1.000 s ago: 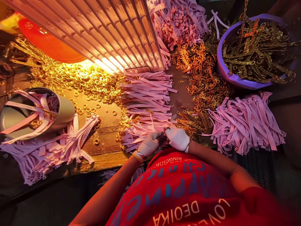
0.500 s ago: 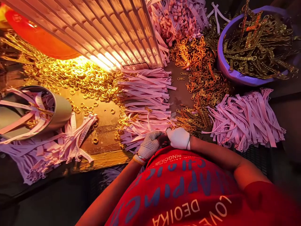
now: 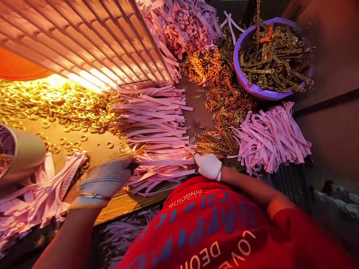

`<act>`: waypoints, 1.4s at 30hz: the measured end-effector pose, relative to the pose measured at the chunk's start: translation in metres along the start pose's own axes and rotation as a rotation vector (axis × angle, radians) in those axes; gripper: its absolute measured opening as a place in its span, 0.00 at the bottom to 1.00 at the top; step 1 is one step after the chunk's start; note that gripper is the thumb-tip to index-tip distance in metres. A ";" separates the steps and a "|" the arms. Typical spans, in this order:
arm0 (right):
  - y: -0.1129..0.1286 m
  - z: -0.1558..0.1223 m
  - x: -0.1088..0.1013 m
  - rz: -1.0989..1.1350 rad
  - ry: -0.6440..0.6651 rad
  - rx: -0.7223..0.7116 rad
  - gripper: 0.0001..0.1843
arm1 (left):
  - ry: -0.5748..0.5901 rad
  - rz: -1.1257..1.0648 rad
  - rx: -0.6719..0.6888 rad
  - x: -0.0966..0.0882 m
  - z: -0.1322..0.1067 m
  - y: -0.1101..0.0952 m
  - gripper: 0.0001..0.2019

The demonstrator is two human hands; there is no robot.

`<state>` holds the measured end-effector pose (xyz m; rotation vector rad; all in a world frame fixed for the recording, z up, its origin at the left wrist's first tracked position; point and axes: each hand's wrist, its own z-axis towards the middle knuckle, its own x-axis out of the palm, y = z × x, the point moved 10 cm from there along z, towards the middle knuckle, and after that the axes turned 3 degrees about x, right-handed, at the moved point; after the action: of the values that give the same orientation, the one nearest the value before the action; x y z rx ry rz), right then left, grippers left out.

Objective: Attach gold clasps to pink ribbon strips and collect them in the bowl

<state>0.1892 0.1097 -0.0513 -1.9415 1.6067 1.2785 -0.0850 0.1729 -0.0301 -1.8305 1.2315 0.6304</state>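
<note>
A pink strap [image 3: 165, 163] is stretched almost level between my two gloved hands. My left hand [image 3: 108, 177], in a dotted grey-white glove with dark fingertips, pinches its left end. The other end is in the closed fingers of my right hand [image 3: 209, 167], which wears a white glove. Just beyond lies a row of pink straps [image 3: 157, 123], laid side by side on the table. Gold rings [image 3: 84, 104] are heaped at the left ends of that row. To its right, small gold chain-like links [image 3: 224, 97] are piled, close to my right hand.
At the right stands a purple basin [image 3: 238, 71] full of gold chain pieces, with a bundle of pink straps [image 3: 277, 138] in front. A slatted panel [image 3: 92, 41] rises at the back left. A pale tub [image 3: 30, 153] lies tipped at the left beside more straps [image 3: 50, 186].
My left hand has moved left, away from my right hand, and the pink strap now shows pulled out between them. The view has shifted to the right.
</note>
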 end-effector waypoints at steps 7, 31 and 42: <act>-0.080 -0.013 -0.036 0.037 -0.257 0.121 0.14 | -0.189 -0.401 -0.125 0.022 -0.026 -0.003 0.14; -0.067 -0.027 -0.044 0.732 -0.466 -0.025 0.24 | 0.396 -1.547 -0.209 0.141 -0.044 -0.140 0.20; -0.009 -0.012 -0.025 1.064 -0.315 -0.104 0.24 | 0.168 -1.430 -0.060 0.126 -0.043 -0.136 0.16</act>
<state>0.2029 0.1196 -0.0275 -0.7526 2.4972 1.8969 0.0876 0.0980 -0.0554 -2.2547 -0.2099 -0.3096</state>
